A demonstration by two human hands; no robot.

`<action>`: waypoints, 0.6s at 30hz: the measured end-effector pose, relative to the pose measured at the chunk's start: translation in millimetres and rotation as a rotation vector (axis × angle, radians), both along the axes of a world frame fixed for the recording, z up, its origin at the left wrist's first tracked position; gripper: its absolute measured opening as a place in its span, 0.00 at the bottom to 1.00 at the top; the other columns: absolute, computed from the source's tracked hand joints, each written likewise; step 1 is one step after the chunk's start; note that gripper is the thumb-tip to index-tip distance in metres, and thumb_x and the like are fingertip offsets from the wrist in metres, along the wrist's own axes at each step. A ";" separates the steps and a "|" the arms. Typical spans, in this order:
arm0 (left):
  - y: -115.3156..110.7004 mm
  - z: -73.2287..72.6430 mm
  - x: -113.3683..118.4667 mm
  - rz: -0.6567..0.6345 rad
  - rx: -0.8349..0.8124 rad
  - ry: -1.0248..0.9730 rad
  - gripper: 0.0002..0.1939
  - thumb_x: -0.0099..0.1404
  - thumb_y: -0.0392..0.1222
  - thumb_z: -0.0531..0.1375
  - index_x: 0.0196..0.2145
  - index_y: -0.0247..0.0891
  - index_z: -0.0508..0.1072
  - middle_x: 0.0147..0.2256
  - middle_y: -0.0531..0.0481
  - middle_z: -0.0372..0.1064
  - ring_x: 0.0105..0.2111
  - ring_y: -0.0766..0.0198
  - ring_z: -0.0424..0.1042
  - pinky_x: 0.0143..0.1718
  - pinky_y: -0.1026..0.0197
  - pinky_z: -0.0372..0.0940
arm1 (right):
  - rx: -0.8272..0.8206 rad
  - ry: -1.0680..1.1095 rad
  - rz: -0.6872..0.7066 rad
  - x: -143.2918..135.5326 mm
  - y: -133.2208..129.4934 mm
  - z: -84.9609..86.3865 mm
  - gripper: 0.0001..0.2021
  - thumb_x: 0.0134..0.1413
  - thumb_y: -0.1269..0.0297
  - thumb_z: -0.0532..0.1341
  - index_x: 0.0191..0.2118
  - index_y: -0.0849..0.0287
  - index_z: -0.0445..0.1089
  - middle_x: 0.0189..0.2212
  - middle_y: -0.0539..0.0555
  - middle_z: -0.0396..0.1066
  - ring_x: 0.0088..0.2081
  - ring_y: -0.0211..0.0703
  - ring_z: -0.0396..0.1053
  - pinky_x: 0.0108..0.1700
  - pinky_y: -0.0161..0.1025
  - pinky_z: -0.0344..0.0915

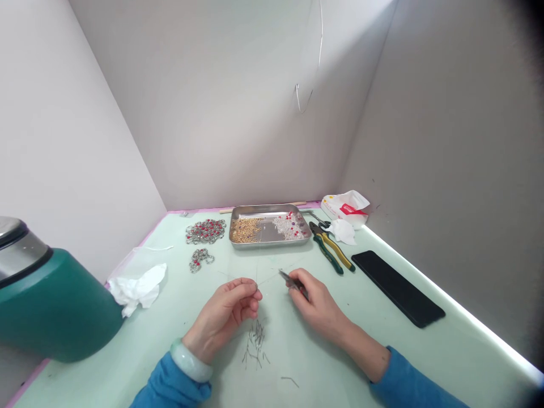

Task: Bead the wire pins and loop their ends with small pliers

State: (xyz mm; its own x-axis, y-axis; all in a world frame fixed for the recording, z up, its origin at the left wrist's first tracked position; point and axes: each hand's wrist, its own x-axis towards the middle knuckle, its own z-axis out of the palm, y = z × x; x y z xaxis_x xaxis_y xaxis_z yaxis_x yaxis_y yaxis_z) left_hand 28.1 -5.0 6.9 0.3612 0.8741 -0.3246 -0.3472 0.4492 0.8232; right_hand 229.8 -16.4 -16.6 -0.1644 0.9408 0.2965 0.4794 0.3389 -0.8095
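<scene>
My left hand [232,303] is closed in a pinch, thumb against forefinger. Fine, pale strands like thin wire or line spread out from its fingertips; what sits right in the pinch is too small to make out. To its right, my right hand [317,300] grips a small pair of pointed pliers [289,277], the dark metal tip aimed left toward the pinch but apart from it. Below the left fingertips lies a loose pile of short metal pins [257,337], with one bent pin [290,381] lying off by itself.
A metal tray [270,245] holds gold beads and clear and red beads. Beaded chains [206,231] lie left of it; green-yellow pliers [331,249], tissue [342,231] and a black phone-like slab [397,288] lie right. A green flask [63,306] stands at left by crumpled tissue [140,288].
</scene>
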 end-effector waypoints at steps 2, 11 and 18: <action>-2.3 -1.8 1.6 -0.079 -0.013 -0.001 0.02 0.56 0.33 0.61 0.28 0.32 0.70 0.24 0.50 0.69 0.19 0.73 0.65 0.21 0.70 0.64 | -0.160 0.185 -0.022 -0.2 1.8 2.6 0.04 0.56 0.66 0.53 0.32 0.59 0.62 0.24 0.47 0.57 0.25 0.36 0.55 0.29 0.34 0.54; -12.0 -9.1 10.0 -0.251 -0.069 0.049 0.02 0.56 0.34 0.61 0.28 0.32 0.70 0.23 0.50 0.69 0.16 0.73 0.66 0.19 0.69 0.64 | -0.550 0.694 0.297 -11.7 -3.2 2.7 0.08 0.51 0.62 0.60 0.35 0.61 0.67 0.22 0.46 0.59 0.24 0.32 0.54 0.29 0.32 0.53; -14.6 -7.1 13.2 -0.316 -0.080 0.033 0.03 0.56 0.35 0.61 0.29 0.32 0.70 0.24 0.48 0.70 0.18 0.71 0.68 0.20 0.68 0.65 | -0.576 0.760 0.349 -10.0 -1.9 2.2 0.08 0.50 0.63 0.61 0.28 0.61 0.63 0.21 0.47 0.61 0.22 0.32 0.52 0.27 0.32 0.50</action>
State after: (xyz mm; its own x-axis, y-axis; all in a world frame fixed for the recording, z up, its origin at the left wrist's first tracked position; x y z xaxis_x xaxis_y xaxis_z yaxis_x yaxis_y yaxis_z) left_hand 41.3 -19.7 -0.2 0.5989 0.6912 -0.4044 -0.1533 0.5946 0.7893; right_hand 219.8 -18.3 -14.4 -0.4143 0.9090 -0.0466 -0.2816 -0.1767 -0.9431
